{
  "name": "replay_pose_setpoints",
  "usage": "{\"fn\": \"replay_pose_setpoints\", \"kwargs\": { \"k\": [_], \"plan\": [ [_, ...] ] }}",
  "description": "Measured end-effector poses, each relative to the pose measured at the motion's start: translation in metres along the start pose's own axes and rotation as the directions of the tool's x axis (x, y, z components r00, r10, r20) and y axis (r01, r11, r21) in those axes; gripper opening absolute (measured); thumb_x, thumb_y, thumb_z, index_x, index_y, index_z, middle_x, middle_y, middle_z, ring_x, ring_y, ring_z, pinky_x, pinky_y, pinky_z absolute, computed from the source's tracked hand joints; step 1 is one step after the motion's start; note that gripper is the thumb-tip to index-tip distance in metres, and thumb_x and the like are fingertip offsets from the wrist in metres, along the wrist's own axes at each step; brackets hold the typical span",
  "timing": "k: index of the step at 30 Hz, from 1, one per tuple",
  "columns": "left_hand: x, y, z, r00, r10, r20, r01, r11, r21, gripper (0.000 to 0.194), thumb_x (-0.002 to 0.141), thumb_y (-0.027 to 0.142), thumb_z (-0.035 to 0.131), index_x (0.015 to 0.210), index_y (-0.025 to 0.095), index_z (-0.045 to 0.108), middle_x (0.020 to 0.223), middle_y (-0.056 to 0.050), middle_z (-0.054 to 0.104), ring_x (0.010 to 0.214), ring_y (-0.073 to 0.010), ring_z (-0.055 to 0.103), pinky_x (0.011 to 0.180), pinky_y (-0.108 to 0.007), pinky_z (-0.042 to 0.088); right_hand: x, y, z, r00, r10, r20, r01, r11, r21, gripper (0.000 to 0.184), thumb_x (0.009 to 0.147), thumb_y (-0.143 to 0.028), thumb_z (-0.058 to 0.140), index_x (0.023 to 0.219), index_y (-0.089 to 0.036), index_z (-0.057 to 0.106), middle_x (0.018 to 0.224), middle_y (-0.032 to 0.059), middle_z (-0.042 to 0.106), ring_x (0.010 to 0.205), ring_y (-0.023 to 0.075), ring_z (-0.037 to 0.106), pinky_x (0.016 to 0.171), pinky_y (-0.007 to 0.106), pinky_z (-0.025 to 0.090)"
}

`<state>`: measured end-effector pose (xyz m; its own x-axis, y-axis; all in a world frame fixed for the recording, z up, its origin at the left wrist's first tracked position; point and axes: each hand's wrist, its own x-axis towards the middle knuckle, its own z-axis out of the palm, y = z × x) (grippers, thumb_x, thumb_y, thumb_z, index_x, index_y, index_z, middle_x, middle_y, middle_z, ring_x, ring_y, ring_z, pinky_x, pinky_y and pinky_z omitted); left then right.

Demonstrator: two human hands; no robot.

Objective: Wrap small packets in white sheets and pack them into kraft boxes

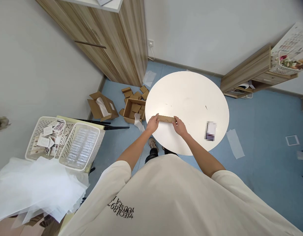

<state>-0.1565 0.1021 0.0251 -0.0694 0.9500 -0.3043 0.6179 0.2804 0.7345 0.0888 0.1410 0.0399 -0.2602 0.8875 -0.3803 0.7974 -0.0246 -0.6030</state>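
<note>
A small flat brown cardboard box point(166, 119) is held between my two hands over the near left part of a round white table point(188, 95). My left hand point(153, 123) grips its left end, and my right hand point(179, 126) grips its right end. Both sets of fingers are closed on the ends. The long narrow side of the box faces me. Whether it rests on the tabletop or hangs just above it, I cannot tell. A blurred-out item point(210, 131), white above and dark below, lies on the table to the right of my right hand.
Left of the table, an open carton point(131, 109) and several small brown boxes point(128, 92) are on the floor. Another open carton point(102, 106) stands beside them. White baskets point(79, 147) and thin white sheets point(38, 186) lie at far left. A wooden cabinet point(104, 36) rises behind.
</note>
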Motion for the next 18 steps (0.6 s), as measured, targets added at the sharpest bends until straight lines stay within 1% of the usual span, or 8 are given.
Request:
{"fn": "replay_pose_setpoints", "kwargs": {
  "k": [2,3,6,9,11,14,18],
  "plan": [
    [-0.006,-0.004,-0.003,1.0,-0.024,0.007,0.024,1.0,0.001,0.051,0.107,0.031,0.042,0.157,0.024,0.041,0.137,-0.013,0.061,0.12,-0.0273,0.063,0.1,-0.041,0.052,0.003,-0.006,0.003,1.0,-0.026,0.006,0.026,1.0,0.0,0.053,0.104,-0.043,0.041,0.154,-0.025,0.043,0.127,0.0135,0.064,0.1,0.0252,0.066,0.089,0.042,0.055],
    [-0.01,-0.006,-0.005,0.999,-0.037,-0.008,0.037,0.999,-0.006,0.051,0.106,0.031,0.043,0.156,0.024,0.042,0.14,-0.013,0.06,0.121,-0.0273,0.062,0.101,-0.041,0.052,0.005,-0.009,0.005,0.999,-0.045,0.014,0.045,0.999,-0.001,0.052,0.103,-0.041,0.043,0.153,-0.025,0.044,0.127,0.0129,0.065,0.099,0.0249,0.067,0.089,0.042,0.055],
    [-0.023,-0.014,-0.016,0.993,-0.065,-0.099,0.062,0.997,-0.034,0.048,0.105,0.028,0.046,0.152,0.026,0.043,0.149,-0.012,0.054,0.128,-0.0269,0.06,0.103,-0.041,0.051,0.012,-0.025,0.014,0.994,-0.106,0.039,0.107,0.994,-0.009,0.047,0.1,-0.037,0.048,0.146,-0.026,0.049,0.127,0.0108,0.066,0.098,0.0248,0.067,0.088,0.042,0.055],
    [-0.036,-0.023,-0.032,0.972,-0.114,-0.207,0.104,0.993,-0.056,0.042,0.104,0.032,0.047,0.146,0.026,0.046,0.147,-0.013,0.054,0.128,-0.0274,0.059,0.1,-0.04,0.053,0.021,-0.047,0.03,0.984,-0.175,0.04,0.177,0.983,-0.054,0.044,0.099,-0.035,0.05,0.141,-0.025,0.053,0.123,0.01,0.069,0.103,0.0272,0.064,0.09,0.043,0.054],
    [-0.045,-0.03,-0.045,0.947,-0.158,-0.28,0.143,0.987,-0.073,0.038,0.105,0.035,0.048,0.142,0.025,0.046,0.142,-0.014,0.054,0.125,-0.0272,0.06,0.095,-0.039,0.054,0.029,-0.064,0.043,0.971,-0.236,0.04,0.239,0.969,-0.066,0.042,0.099,-0.034,0.049,0.139,-0.024,0.054,0.122,0.0104,0.069,0.105,0.0282,0.062,0.092,0.044,0.053],
    [-0.056,-0.046,-0.064,0.896,-0.219,-0.386,0.194,0.975,-0.104,0.034,0.104,0.037,0.05,0.135,0.026,0.046,0.139,-0.014,0.052,0.12,-0.0259,0.061,0.089,-0.037,0.055,0.04,-0.095,0.065,0.936,-0.345,0.065,0.347,0.938,-0.022,0.043,0.1,-0.033,0.047,0.141,-0.022,0.054,0.13,0.0112,0.066,0.11,0.0277,0.06,0.098,0.046,0.052],
    [-0.067,-0.071,-0.089,0.826,-0.295,-0.48,0.266,0.955,-0.13,0.032,0.101,0.033,0.053,0.132,0.027,0.044,0.138,-0.014,0.05,0.119,-0.026,0.061,0.091,-0.04,0.056,0.058,-0.139,0.092,0.899,-0.42,0.121,0.423,0.906,-0.003,0.047,0.099,-0.032,0.049,0.145,-0.023,0.054,0.135,0.0114,0.064,0.117,0.0295,0.059,0.103,0.049,0.05]
  ]
}}
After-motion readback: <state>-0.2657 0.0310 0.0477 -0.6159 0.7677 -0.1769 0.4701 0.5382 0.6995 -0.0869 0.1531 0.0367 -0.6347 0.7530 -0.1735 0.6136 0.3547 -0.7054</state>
